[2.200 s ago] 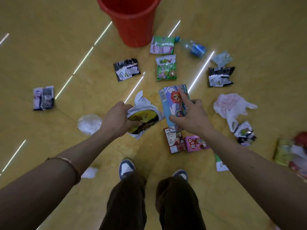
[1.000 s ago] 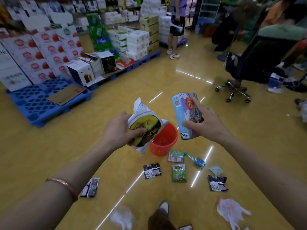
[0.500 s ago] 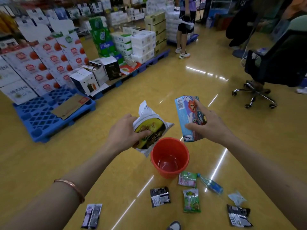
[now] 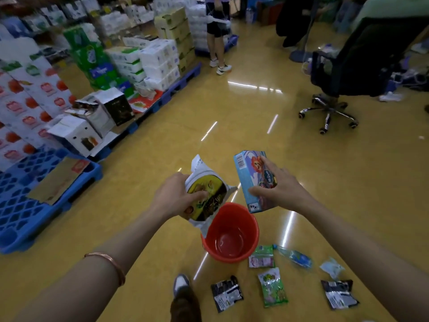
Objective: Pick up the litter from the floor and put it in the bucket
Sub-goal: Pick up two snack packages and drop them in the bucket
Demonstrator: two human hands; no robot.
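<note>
1 wrapper (image 4: 214,202), 1 box (image 4: 243,174) have neared bucket (image 4: 234,257).

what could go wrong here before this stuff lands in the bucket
The wrapper in the left hand and the blue carton in the right hand appear over the rim of the red bucket, not its middle; dropped now, either may miss. The shoe is near the black packet, a possible slip.

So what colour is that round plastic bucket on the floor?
Red-orange all over, inside and out; the head view shows the round plastic bucket plainly.
</note>
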